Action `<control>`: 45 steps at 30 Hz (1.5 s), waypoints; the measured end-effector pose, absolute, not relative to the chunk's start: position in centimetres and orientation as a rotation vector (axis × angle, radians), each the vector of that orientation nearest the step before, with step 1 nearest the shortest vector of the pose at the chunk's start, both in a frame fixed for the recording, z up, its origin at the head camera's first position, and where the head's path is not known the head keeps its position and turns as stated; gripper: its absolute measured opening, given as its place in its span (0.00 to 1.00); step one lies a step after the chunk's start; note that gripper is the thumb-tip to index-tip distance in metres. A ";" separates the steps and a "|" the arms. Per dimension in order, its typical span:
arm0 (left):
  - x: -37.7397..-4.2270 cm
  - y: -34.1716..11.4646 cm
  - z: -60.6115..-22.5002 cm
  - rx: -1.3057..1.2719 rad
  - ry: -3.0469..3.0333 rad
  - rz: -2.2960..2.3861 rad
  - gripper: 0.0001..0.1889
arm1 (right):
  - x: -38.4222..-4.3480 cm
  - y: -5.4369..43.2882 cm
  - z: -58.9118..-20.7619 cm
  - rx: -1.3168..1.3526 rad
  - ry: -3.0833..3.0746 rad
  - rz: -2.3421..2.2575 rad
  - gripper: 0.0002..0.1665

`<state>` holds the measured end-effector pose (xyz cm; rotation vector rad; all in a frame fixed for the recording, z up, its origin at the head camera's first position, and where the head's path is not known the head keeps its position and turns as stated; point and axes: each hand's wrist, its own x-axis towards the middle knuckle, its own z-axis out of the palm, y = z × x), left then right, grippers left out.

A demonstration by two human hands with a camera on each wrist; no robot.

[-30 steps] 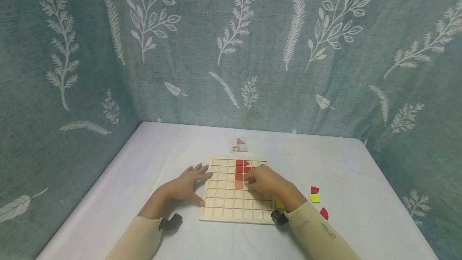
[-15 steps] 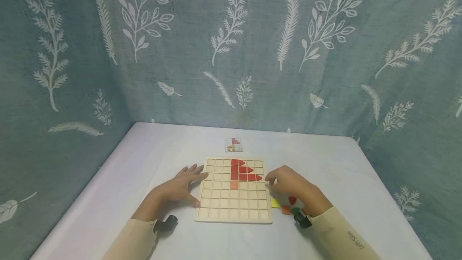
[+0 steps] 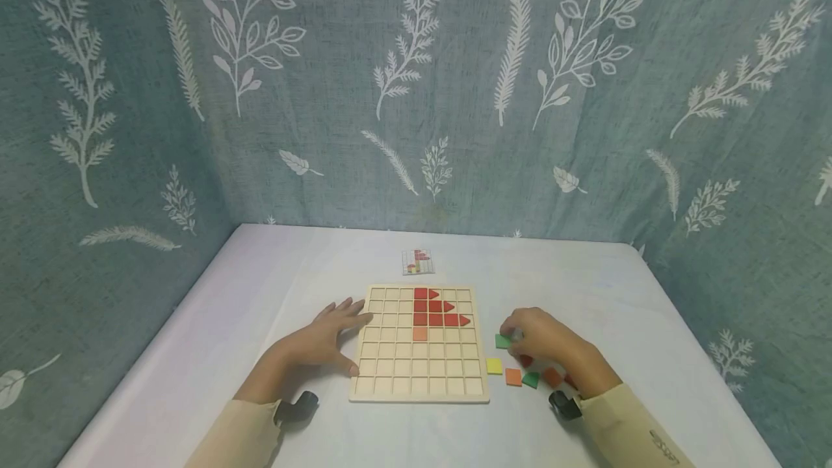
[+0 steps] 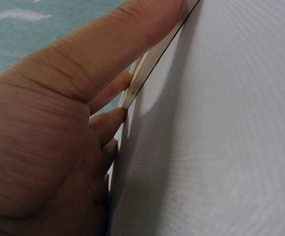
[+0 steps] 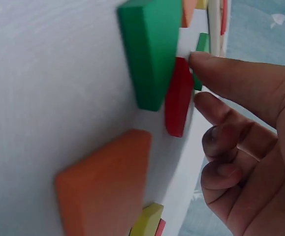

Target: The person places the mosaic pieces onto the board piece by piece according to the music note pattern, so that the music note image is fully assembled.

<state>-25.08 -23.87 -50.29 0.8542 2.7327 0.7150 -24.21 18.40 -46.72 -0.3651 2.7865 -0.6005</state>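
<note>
A pale wooden grid board [image 3: 390,367] lies flat on the table. My left hand [image 3: 325,338] rests along its left edge, thumb and fingers spread; the left wrist view shows the thumb [image 4: 132,34] touching the board's side. Red tiles [image 3: 435,320] fill three rows of cells, each ending in a point, with one orange tile [image 3: 420,334] below. Right of the board, my right hand [image 3: 549,341] hovers low beside a green tile [image 3: 502,341]. In the right wrist view its thumb and index finger are apart near that tile, with a red tile [image 5: 177,103] close by.
Loose tiles lie right of the board: a yellow square [image 3: 495,366], an orange square [image 3: 513,377], a second green piece [image 3: 531,379] and another orange piece [image 3: 552,377]. A small pattern card [image 3: 417,261] lies behind the board. Patterned fabric [image 3: 364,92] hangs around the table.
My right hand has left the board and moved right to the loose tiles. The third red row now shows fully, with its pointed end. My left hand stays at the board's edge.
</note>
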 end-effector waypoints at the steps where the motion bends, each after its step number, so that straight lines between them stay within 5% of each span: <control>1: -25.1 -23.9 -50.3 0.860 2.731 0.717 0.60 | -24.3 18.4 -46.8 -0.367 2.786 -0.604 0.20; 18: -25.7 -24.3 -50.3 0.866 2.733 0.721 0.60 | -25.6 17.2 -46.4 -0.338 2.802 -0.642 0.16; 37: -24.8 -24.6 -51.1 0.874 2.710 0.762 0.59 | -25.2 10.2 -46.2 -0.955 2.747 -0.567 0.12; 45: -25.4 -24.0 -50.6 0.881 2.718 0.735 0.60 | -24.9 7.8 -45.5 -1.005 2.763 -0.491 0.13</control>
